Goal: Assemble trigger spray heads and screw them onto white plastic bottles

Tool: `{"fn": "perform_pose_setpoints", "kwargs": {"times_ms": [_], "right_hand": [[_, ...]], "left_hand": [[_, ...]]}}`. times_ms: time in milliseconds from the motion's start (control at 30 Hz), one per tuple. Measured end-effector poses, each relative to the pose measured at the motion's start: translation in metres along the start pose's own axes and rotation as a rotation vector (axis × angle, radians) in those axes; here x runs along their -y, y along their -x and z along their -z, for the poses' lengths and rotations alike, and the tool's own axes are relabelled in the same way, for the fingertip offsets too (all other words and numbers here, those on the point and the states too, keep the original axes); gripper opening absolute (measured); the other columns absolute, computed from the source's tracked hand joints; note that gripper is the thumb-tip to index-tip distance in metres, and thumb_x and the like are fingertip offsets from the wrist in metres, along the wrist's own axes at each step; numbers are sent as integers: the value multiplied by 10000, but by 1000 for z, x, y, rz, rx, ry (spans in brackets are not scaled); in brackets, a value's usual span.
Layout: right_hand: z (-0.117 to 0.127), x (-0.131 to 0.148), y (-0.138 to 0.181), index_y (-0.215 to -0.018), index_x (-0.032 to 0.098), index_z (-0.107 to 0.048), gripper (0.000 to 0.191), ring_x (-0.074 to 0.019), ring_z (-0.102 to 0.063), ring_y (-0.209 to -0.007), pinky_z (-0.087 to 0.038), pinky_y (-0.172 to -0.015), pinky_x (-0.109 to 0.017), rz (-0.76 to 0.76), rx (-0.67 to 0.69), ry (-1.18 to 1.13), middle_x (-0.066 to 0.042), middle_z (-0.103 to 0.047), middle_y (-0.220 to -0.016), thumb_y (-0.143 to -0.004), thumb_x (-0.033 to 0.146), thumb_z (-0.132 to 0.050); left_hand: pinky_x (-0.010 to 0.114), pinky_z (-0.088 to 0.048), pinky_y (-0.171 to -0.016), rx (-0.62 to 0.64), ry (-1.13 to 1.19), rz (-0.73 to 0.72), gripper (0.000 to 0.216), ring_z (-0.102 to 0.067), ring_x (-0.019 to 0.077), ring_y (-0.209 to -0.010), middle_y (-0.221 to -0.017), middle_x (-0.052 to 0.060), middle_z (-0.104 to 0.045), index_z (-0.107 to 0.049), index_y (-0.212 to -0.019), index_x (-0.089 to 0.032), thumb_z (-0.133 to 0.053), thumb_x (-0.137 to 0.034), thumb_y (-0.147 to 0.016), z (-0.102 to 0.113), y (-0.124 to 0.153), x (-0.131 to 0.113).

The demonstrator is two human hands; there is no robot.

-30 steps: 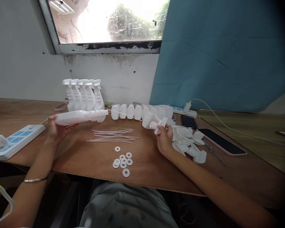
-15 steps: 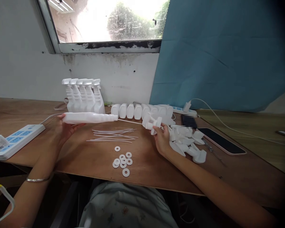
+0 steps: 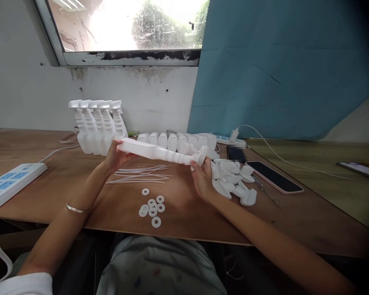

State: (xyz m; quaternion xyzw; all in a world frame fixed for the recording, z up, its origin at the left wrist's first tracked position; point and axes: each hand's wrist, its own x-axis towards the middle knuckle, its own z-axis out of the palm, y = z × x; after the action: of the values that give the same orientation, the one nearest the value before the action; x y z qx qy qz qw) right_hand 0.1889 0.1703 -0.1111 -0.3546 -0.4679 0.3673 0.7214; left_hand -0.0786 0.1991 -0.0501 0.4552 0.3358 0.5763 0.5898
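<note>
My left hand (image 3: 118,155) grips the base end of a white spray bottle (image 3: 150,151), which lies nearly level above the table, its neck pointing right. At that neck, my right hand (image 3: 203,174) is closed on a white trigger sprayer head (image 3: 199,156). The head meets the bottle's mouth; whether it is seated cannot be made out behind my fingers. The thin tube is out of sight. Below the bottle lie several thin white tubes (image 3: 141,175) and a small group of white ring washers (image 3: 152,208).
Several assembled spray bottles (image 3: 96,127) stand at the back left. More white bottles (image 3: 172,141) lie in a row behind my hands. Loose sprayer heads (image 3: 233,178), a phone (image 3: 275,177) and a metal tool (image 3: 266,190) are on the right; a power strip (image 3: 12,184) sits left.
My left hand has brought the bottle to the right, over the tube, up to the sprayer head. The gap between neck and head has closed. The view has shifted slightly right.
</note>
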Motion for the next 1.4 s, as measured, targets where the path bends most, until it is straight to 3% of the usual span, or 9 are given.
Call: {"fn": "perform_pose_setpoints", "kwargs": {"times_ms": [300, 533, 700, 833, 1000, 1133, 1233, 1333, 1400], "right_hand": [[3, 3, 5, -955, 238, -517, 423, -152, -550, -816, -441, -770, -300, 101, 127, 141, 14, -597, -886, -585, 300, -713], [6, -5, -2, -905, 177, -601, 385, -142, -566, -628, -439, -580, -263, -53, 109, 251, -7, -630, -725, -591, 375, -702], [6, -9, -5, -827, 153, -614, 342, -135, -567, -560, -443, -568, -264, -112, 93, 147, -1, -611, -608, -610, 408, -685], [7, -12, -7, -848, 146, -633, 374, -124, -561, -607, -440, -598, -254, -122, 72, 123, -11, -631, -709, -572, 386, -708], [7, -11, -3, -822, 142, -633, 361, -125, -533, -646, -417, -596, -242, -48, 131, 199, -6, -627, -743, -559, 375, -713], [8, -7, 0, -848, 140, -624, 364, -124, -526, -664, -416, -603, -236, 8, 170, 226, -4, -623, -761, -572, 362, -712], [8, -7, -1, -863, 143, -628, 371, -126, -538, -652, -424, -603, -239, -2, 146, 239, -7, -628, -748, -580, 368, -710], [7, -9, -3, -863, 153, -634, 357, -130, -562, -615, -450, -602, -256, -91, 146, 195, -12, -635, -719, -603, 390, -690], [7, -9, -4, -840, 155, -635, 340, -137, -575, -604, -468, -593, -266, -135, 149, 143, -22, -639, -719, -609, 400, -681]], "left_hand": [[352, -510, -717, 18, -265, 215, 494, -601, 273, -876, -921, 123, -646, -595, -1023, -124, -528, -496, -705, 22, -2, 11], [284, -479, -766, -20, -459, -68, 634, -561, 223, -969, -1098, 79, -577, -523, -1136, -225, -731, -234, -537, 27, -2, 11], [256, -476, -721, -14, -243, -313, 524, -565, 184, -942, -1065, 37, -568, -535, -930, -209, -663, -47, -449, 19, 0, 12], [244, -480, -722, -158, 62, -254, 142, -589, 162, -826, -683, 2, -575, -531, -683, -162, -580, -134, -553, 14, -5, 15], [202, -471, -569, -326, 42, -25, 268, -586, 128, -645, -657, -8, -581, -538, -815, -167, -613, -151, -558, 15, -9, 21], [244, -447, -435, -253, -85, 243, 295, -571, 172, -534, -666, 63, -612, -586, -831, -115, -617, -296, -601, 13, -5, 22], [236, -455, -436, -204, -195, 141, 393, -584, 173, -571, -738, 54, -626, -599, -921, -138, -631, -379, -614, 11, 0, 17], [241, -487, -505, -73, -331, -46, 524, -604, 185, -688, -882, 50, -622, -565, -1048, -196, -702, -335, -561, 9, 8, 7], [255, -503, -546, 8, -496, -60, 621, -603, 201, -758, -930, 43, -610, -540, -1087, -236, -746, -292, -505, 9, 13, 0]]}}
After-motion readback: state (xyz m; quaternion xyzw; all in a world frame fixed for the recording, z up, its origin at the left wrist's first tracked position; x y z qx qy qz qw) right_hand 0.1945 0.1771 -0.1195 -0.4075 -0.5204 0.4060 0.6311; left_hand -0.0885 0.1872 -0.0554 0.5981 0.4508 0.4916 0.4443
